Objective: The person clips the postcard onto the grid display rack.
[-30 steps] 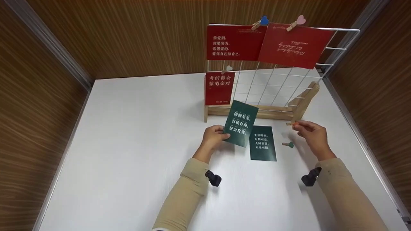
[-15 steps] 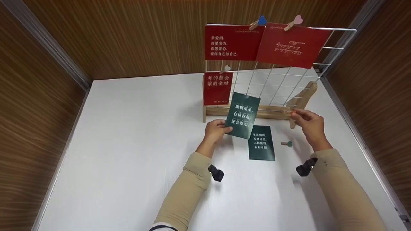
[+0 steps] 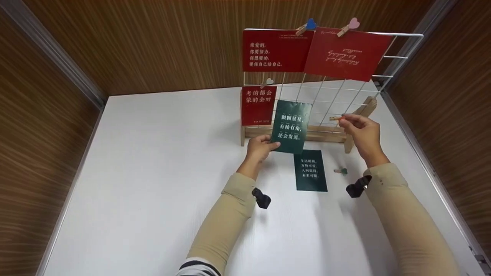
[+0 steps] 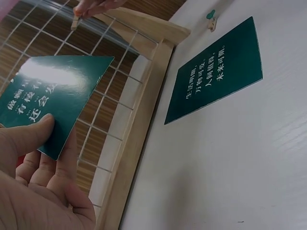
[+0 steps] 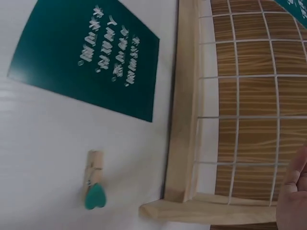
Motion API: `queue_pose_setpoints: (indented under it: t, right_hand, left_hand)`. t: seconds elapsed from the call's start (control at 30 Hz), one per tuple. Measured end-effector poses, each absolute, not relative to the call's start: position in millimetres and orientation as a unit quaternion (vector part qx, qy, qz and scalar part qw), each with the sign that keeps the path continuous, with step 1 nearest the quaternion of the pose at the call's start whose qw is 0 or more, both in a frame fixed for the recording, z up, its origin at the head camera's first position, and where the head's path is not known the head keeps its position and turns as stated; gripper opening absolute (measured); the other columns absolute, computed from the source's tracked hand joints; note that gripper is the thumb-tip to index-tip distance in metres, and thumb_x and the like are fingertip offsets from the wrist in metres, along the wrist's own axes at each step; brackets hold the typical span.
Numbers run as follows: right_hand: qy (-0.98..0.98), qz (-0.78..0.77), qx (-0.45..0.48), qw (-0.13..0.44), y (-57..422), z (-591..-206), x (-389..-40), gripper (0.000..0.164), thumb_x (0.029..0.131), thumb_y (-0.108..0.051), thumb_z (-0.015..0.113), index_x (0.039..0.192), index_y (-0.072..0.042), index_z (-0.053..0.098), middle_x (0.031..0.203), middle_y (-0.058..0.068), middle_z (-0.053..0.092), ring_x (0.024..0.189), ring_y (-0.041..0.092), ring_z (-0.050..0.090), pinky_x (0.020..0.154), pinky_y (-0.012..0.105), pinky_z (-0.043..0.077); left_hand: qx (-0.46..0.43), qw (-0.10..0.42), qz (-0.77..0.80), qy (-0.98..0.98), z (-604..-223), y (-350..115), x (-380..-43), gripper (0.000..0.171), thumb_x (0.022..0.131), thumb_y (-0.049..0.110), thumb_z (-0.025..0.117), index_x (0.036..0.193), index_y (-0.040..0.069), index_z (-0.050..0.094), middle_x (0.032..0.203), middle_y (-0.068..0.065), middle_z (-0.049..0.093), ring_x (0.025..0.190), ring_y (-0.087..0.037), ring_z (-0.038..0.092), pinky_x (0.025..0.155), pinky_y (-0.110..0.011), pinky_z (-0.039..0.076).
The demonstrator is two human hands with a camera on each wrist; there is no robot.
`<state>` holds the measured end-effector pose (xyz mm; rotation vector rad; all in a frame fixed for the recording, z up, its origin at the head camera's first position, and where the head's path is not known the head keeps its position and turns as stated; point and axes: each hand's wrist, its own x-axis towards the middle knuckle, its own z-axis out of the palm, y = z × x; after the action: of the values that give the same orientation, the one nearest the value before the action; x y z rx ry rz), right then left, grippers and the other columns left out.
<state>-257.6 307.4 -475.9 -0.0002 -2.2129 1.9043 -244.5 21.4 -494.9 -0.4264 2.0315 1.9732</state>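
My left hand (image 3: 259, 149) pinches a green card (image 3: 292, 126) with white lettering by its lower left corner, thumb on the front. The card stands nearly upright in front of the white wire grid (image 3: 330, 90), just right of the lowest red card (image 3: 258, 105). In my right hand (image 3: 362, 132) is a small wooden clothespin (image 3: 334, 119) with an orange end, pinched between thumb and fingers. That hand is in front of the grid's right part. The left wrist view shows the clothespin (image 4: 75, 23) pointing down; in the right wrist view only the edge of the hand (image 5: 293, 196) shows.
A second green card (image 3: 310, 172) lies on the white table (image 3: 161, 165), with a green-heart clothespin (image 3: 340, 171) to its right. Two red cards (image 3: 276, 53) hang at the grid's top from clothespins with blue (image 3: 311, 23) and pink hearts (image 3: 354, 23). The grid has a wooden base (image 3: 324, 135).
The left hand has raised the green card toward the grid and turned it more upright. My right hand has moved up and slightly left with the clothespin.
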Motion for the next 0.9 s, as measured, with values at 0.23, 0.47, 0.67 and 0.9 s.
queue_pose_setpoints:
  t: [0.23,0.47,0.67,0.9]
  right_hand:
    - [-0.769,0.627,0.009,0.122,293,-459,-267,0.027,0.086,-0.014,0.071,0.108,0.001,0.069,0.09,-0.002,0.069,0.084,0.011,0.064,0.074,0.018,0.049]
    - [-0.764,0.629,0.027,0.138,280,-446,-277,0.025,0.084,-0.012,0.073,0.104,0.002,0.07,0.088,-0.003,0.071,0.08,0.01,0.063,0.07,0.017,0.049]
    - [-0.765,0.626,0.043,0.144,267,-429,-279,0.024,0.085,-0.009,0.072,0.103,0.007,0.069,0.087,-0.003,0.071,0.079,0.009,0.064,0.071,0.019,0.048]
    - [-0.778,0.607,0.04,0.156,256,-421,-288,0.024,0.084,-0.016,0.073,0.102,-0.001,0.072,0.084,-0.003,0.07,0.079,0.009,0.064,0.07,0.019,0.047]
  left_hand:
    - [-0.152,0.145,0.686,0.696,-489,25,-252,0.021,0.083,0.008,0.073,0.103,0.004,0.067,0.093,-0.005,0.07,0.089,-0.016,0.064,0.094,-0.039,0.042]
    - [-0.157,0.148,0.697,0.684,-485,29,-259,0.02,0.083,0.008,0.073,0.103,0.006,0.068,0.092,-0.003,0.07,0.089,-0.016,0.064,0.097,-0.04,0.04]
    - [-0.142,0.134,0.709,0.678,-483,31,-263,0.022,0.084,0.006,0.073,0.105,0.003,0.068,0.094,-0.006,0.07,0.088,-0.016,0.065,0.094,-0.039,0.042]
    - [-0.135,0.114,0.71,0.682,-479,31,-267,0.033,0.083,0.007,0.073,0.114,-0.001,0.064,0.109,-0.012,0.066,0.098,-0.019,0.061,0.088,-0.032,0.046]
